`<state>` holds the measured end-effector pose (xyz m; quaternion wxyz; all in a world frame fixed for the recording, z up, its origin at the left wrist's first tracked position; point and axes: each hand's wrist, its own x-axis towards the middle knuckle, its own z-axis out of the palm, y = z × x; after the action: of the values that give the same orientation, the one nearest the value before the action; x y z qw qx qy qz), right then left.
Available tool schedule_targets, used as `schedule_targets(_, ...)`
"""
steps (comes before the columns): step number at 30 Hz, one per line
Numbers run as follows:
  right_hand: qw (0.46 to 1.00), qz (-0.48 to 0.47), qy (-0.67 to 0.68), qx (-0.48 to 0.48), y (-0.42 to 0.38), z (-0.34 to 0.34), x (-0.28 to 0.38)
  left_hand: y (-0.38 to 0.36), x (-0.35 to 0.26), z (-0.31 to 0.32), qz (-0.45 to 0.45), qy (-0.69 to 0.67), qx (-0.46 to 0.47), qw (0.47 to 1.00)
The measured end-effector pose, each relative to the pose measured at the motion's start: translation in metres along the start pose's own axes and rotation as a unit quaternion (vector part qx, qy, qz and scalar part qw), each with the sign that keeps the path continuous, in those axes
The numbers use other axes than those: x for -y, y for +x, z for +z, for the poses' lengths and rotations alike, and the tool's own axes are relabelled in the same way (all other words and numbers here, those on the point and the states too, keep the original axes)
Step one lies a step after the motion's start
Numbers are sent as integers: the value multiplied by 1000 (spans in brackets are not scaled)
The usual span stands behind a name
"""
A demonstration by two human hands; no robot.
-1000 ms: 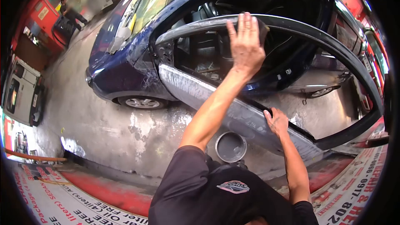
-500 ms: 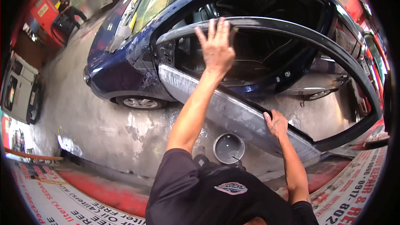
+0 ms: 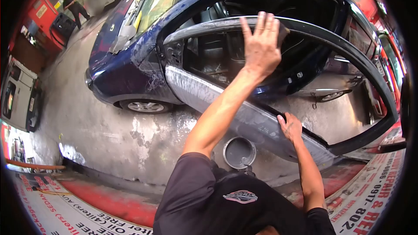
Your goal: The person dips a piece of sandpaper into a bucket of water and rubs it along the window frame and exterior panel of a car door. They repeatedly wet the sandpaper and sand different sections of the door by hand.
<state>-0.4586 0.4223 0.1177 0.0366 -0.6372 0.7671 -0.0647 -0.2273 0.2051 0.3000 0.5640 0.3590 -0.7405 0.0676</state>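
An opened car door [image 3: 261, 124], its panel sanded to patchy grey, stands in front of me on a blue car [image 3: 115, 76]. My left hand [image 3: 263, 54] lies stretched over the upper window frame [image 3: 305, 26], fingers extended and thumb apart. A dark brownish edge of something flat shows beside its fingertips; what it is I cannot make out. Lower down, my right hand [image 3: 291, 127] holds the door at the window sill, its fingertips partly hidden over the edge. Below the door sits a round bucket [image 3: 226, 156] with greyish liquid in it.
The wet, stained concrete floor [image 3: 100, 135] runs left of the car. Another person [image 3: 75, 8] stands far back left beside a detached dark panel [image 3: 63, 28]. A light-coloured van [image 3: 19, 91] is at the left edge. Printed banners [image 3: 365, 191] lie along the near side.
My left hand has slid right along the upper window frame, the dark edge moving with it. My right hand stays at the sill. The distant person now stands more upright.
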Motion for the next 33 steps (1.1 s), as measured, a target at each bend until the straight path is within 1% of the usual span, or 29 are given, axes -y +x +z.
schedule_targets(1, 1000, -5, 5, -8, -1, 2, -2, 1, -3, 0, 12, -21, 0, 1000)
schedule_targets(3, 1000, -10, 12, -16, -2, 7, -6, -4, 26, -19, 11, 25, 13, 1000)
schedule_targets(5, 999, -18, 4, -28, -2, 12, -9, -21, 63, -22, -55, 99, -5, 994)
schedule_targets(7, 1000, -4, 6, -19, 1, 8, -3, -16, 48, -21, -68, 72, -12, 995)
schedule_targets(8, 1000, 0, -2, -1, -2, 4, -2, -10, 34, -17, -58, 52, -6, 997)
schedule_targets(9, 1000, -3, -5, 0, -2, 6, -3, -4, 20, -10, -29, 50, 10, 998)
schedule_targets(11, 1000, -6, 1, -9, -1, 10, -6, 1, 7, -2, -10, 3, 7, 1000)
schedule_targets(13, 1000, -7, -2, 0, -2, 10, -6, -2, 35, -22, 2, 44, 29, 999)
schedule_targets(15, 1000, 1, 2, -3, 0, 10, -7, -12, 63, -30, -57, 100, 3, 993)
schedule_targets(16, 1000, 4, -4, 0, -1, 11, -7, -16, 61, -28, -76, 82, 2, 994)
schedule_targets(17, 1000, 6, -11, 5, -1, 12, -6, -13, 56, -17, -72, 79, 2, 994)
schedule_targets(19, 1000, 6, -5, 13, -5, 9, -6, 1, 15, -6, -42, 46, 15, 998)
schedule_targets(21, 1000, 1, 2, 10, 1, 5, -2, 9, -5, 5, -12, -20, -6, 1000)
schedule_targets(23, 1000, -1, 14, 4, -2, 5, -4, 3, 20, -15, 7, 22, 23, 999)
schedule_targets(24, 1000, 2, 17, -2, 1, 6, -4, -2, 35, -23, -22, 34, 18, 999)
schedule_targets(25, 1000, 0, 13, -2, 1, 8, -5, -9, 56, -28, -56, 79, 26, 995)
schedule_targets(27, 1000, 8, 13, -5, 0, 8, -5, -18, 72, -22, -92, 99, -1, 991)
schedule_targets(28, 1000, 6, 3, -4, 0, 7, -3, -13, 57, -15, -93, 91, -16, 991)
schedule_targets(29, 1000, 1, -10, -1, -3, 6, -2, -8, 43, -9, -91, 90, 1, 992)
schedule_targets(31, 1000, -4, -6, -2, 2, 6, -2, 6, -3, 2, -18, 41, 19, 999)
schedule_targets(33, 1000, -6, -3, -7, -1, 9, -4, 8, -3, 11, 6, 10, 10, 1000)
